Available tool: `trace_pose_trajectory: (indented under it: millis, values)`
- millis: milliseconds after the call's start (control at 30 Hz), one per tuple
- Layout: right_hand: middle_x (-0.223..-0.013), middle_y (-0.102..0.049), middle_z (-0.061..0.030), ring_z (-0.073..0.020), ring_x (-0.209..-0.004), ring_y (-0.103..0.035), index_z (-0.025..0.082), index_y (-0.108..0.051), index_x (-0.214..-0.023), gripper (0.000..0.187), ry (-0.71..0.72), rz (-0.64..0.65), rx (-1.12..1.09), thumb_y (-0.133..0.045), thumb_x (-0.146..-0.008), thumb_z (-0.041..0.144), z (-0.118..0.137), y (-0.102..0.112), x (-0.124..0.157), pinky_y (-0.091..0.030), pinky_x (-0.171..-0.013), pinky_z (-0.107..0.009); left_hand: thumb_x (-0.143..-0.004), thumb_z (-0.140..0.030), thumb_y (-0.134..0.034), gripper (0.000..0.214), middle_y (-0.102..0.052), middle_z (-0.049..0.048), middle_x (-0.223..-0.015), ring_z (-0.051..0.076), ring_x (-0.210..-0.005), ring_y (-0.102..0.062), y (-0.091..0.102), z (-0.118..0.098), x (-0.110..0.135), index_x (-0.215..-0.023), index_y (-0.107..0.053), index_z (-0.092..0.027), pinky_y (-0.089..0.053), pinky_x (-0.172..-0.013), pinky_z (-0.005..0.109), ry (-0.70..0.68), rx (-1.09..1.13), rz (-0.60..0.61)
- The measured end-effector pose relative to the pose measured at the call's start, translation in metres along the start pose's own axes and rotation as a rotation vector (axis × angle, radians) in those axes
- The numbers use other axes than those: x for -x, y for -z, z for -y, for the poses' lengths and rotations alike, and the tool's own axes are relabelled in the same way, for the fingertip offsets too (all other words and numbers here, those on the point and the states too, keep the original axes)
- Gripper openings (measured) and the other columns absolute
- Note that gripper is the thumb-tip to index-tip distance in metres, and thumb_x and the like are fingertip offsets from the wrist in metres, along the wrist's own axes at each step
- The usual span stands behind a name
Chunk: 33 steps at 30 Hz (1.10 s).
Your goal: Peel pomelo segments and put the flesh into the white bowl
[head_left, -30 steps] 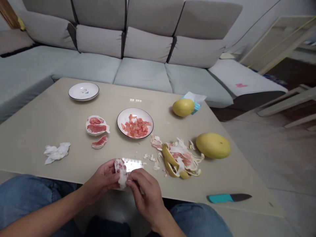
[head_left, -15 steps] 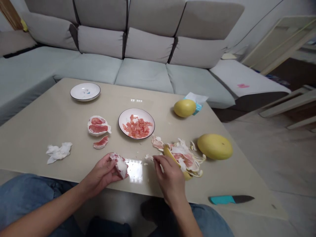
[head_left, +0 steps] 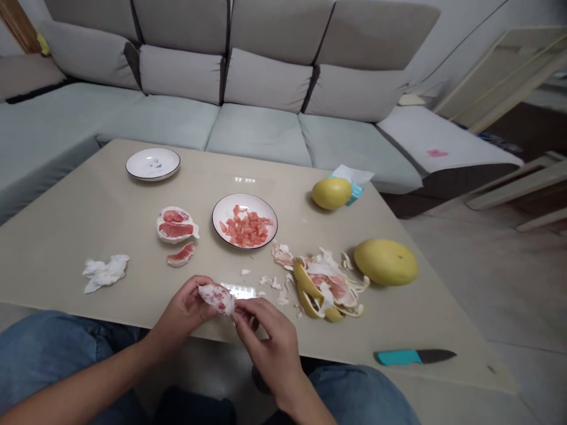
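Note:
My left hand (head_left: 188, 307) is closed around a pomelo segment (head_left: 217, 298), pinkish and partly covered in white pith. The fingertips of my right hand (head_left: 268, 330) pinch the white skin at its right end. Both hands are over the table's near edge. Beyond them a white plate (head_left: 221, 233) with a dark rim bears small pieces of pink pomelo flesh (head_left: 250, 229). To the left lie a peeled chunk of pomelo (head_left: 176, 227) and a loose pomelo segment (head_left: 181, 255). Yellow pomelo peel (head_left: 310, 289) and white scraps are heaped to the right.
Two whole yellow pomelos, a larger one (head_left: 385, 261) and a smaller one (head_left: 332, 193), stand at the right, the smaller by a tissue pack (head_left: 354, 177). A knife (head_left: 416, 357) with a teal handle lies near the front edge. Crumpled tissue (head_left: 105, 273) and another plate (head_left: 153, 177) are at left.
My right hand has moved left from the peel scraps to the pomelo segment and now pinches its end. My left hand has turned the segment slightly.

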State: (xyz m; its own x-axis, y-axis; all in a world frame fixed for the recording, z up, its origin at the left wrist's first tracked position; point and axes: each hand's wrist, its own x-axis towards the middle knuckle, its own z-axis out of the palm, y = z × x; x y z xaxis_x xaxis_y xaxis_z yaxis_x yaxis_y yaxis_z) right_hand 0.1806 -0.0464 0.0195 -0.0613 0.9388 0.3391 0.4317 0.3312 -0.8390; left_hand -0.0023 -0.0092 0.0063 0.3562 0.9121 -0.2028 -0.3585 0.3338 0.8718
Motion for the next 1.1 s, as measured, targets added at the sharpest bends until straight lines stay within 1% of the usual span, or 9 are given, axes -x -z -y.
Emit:
trace_pose_trajectory:
  millis: [67, 133, 233, 333, 467, 700, 833, 1000, 1100]
  values:
    - [-0.080, -0.068, -0.0039, -0.0151, -0.067, -0.061, 0.020, -0.068, -0.099, 0.015, -0.005, -0.015, -0.001, -0.062, -0.087, 0.014, 0.000, -0.001, 0.001, -0.051, -0.059, -0.026, -0.075, -0.020, -0.077, 0.027, -0.069, 0.0064, -0.104, 0.020, -0.098, -0.064, 0.000, 0.002, 0.000, -0.098, -0.061, -0.020, -0.049, -0.088, 0.030, -0.068, -0.094, 0.019]
    - [-0.082, -0.069, -0.0044, -0.0152, -0.067, -0.063, 0.020, -0.069, -0.096, 0.013, 0.001, -0.039, -0.005, -0.064, -0.085, 0.015, -0.001, -0.001, 0.002, -0.052, -0.058, -0.025, -0.075, -0.018, -0.076, 0.026, -0.070, 0.0057, -0.105, 0.020, -0.099, -0.064, -0.001, 0.003, 0.001, -0.097, -0.062, -0.021, -0.050, -0.088, 0.031, -0.122, -0.138, 0.020]
    - [-0.086, -0.071, -0.0057, -0.0167, -0.075, -0.066, 0.020, -0.069, -0.096, 0.014, 0.048, -0.058, 0.010, -0.063, -0.086, 0.012, -0.002, 0.000, 0.004, -0.055, -0.066, -0.027, -0.074, -0.015, -0.077, 0.027, -0.071, 0.0041, -0.105, 0.018, -0.099, -0.066, -0.003, 0.005, 0.002, -0.096, -0.063, -0.022, -0.052, -0.088, 0.029, -0.166, -0.164, 0.014]
    - [-0.089, -0.072, -0.0067, -0.0182, -0.080, -0.067, 0.020, -0.070, -0.099, 0.018, 0.099, -0.047, 0.065, -0.060, -0.088, 0.009, -0.003, -0.001, 0.008, -0.055, -0.072, -0.029, -0.073, -0.014, -0.077, 0.026, -0.072, 0.0037, -0.104, 0.017, -0.098, -0.067, -0.005, 0.007, 0.003, -0.094, -0.063, -0.021, -0.053, -0.088, 0.028, -0.163, -0.179, -0.010]
    - [-0.090, -0.072, -0.0076, -0.0183, -0.079, -0.067, 0.018, -0.070, -0.100, 0.018, 0.133, -0.028, 0.125, -0.060, -0.088, 0.009, -0.004, -0.001, 0.009, -0.056, -0.071, -0.029, -0.072, -0.013, -0.078, 0.026, -0.072, 0.0039, -0.102, 0.018, -0.099, -0.068, -0.005, 0.011, 0.004, -0.092, -0.063, -0.020, -0.053, -0.088, 0.029, -0.158, -0.197, -0.051]
    - [-0.089, -0.072, -0.0087, -0.0185, -0.077, -0.067, 0.017, -0.069, -0.103, 0.020, 0.175, -0.028, 0.213, -0.057, -0.089, 0.009, -0.008, -0.004, 0.011, -0.056, -0.069, -0.029, -0.069, -0.015, -0.080, 0.025, -0.072, 0.0036, -0.098, 0.018, -0.095, -0.068, -0.005, 0.011, 0.004, -0.088, -0.064, -0.019, -0.054, -0.087, 0.029, -0.102, -0.250, -0.120]
    - [-0.089, -0.072, -0.0103, -0.0194, -0.076, -0.068, 0.015, -0.067, -0.103, 0.020, 0.222, -0.055, 0.304, -0.056, -0.088, 0.008, -0.010, -0.011, 0.014, -0.056, -0.067, -0.029, -0.071, -0.016, -0.079, 0.022, -0.071, 0.0023, -0.098, 0.017, -0.097, -0.067, -0.006, 0.012, 0.005, -0.086, -0.063, -0.020, -0.053, -0.088, 0.027, -0.091, -0.243, -0.117]
    - [-0.076, -0.070, -0.0075, -0.0176, -0.065, -0.065, 0.014, -0.065, -0.093, 0.015, 0.235, -0.132, 0.404, -0.056, -0.085, 0.006, -0.012, -0.020, 0.015, -0.052, -0.060, -0.027, -0.073, -0.016, -0.078, 0.021, -0.071, 0.0020, -0.099, 0.017, -0.099, -0.067, -0.005, 0.016, 0.006, -0.085, -0.061, -0.020, -0.052, -0.088, 0.027, -0.076, -0.229, -0.108]
    - [-0.068, -0.066, -0.0043, -0.0149, -0.059, -0.061, 0.016, -0.064, -0.084, 0.013, 0.188, -0.151, 0.357, -0.056, -0.083, 0.006, -0.011, -0.020, 0.014, -0.048, -0.055, -0.024, -0.073, -0.017, -0.078, 0.022, -0.071, 0.0023, -0.100, 0.016, -0.098, -0.066, -0.004, 0.016, 0.004, -0.087, -0.061, -0.020, -0.052, -0.089, 0.027, -0.061, -0.232, -0.076]
